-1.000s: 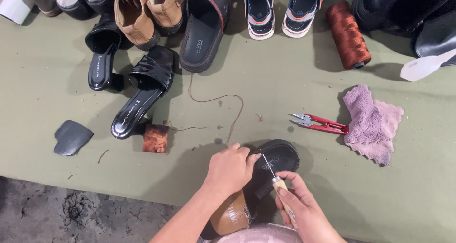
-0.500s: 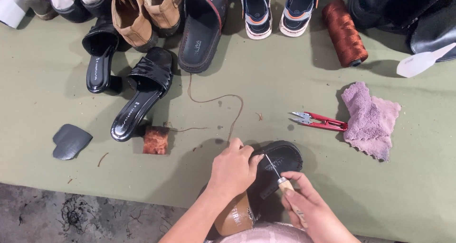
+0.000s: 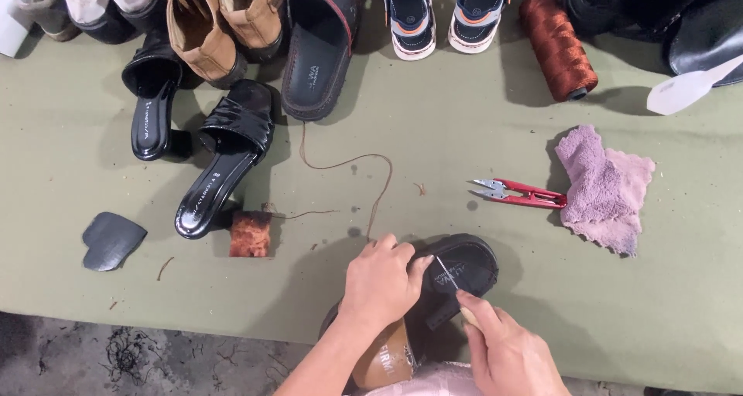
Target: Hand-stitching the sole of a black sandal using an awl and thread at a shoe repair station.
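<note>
My left hand is clamped over the near side of a black shoe that lies at the desk edge closest to me, partly off it and against my lap. My fingers wrap the upper and press it still. My right hand, just right of the left, has its grip closed on the pale handle of an awl, whose thin metal point rests on the shoe's insole. A tan sole shows beneath my left wrist.

I judge the shoe light and fairly stiff at the sole, softer in the upper, so the firmest hold is across the upper near the stitch line. The awl is thin and sharp; it seems best held low on the handle.

A brown thread runs away from my left grip across the green cloth. Left of it lie a small rust-coloured pad and a dark heel piece. Right of my grip, well apart, are red snips and a pink rag.

Farthest off, a row of footwear: black heeled sandals, tan shoes, a dark slide, striped sandals. A spool of rust-brown thread lies right of them.
</note>
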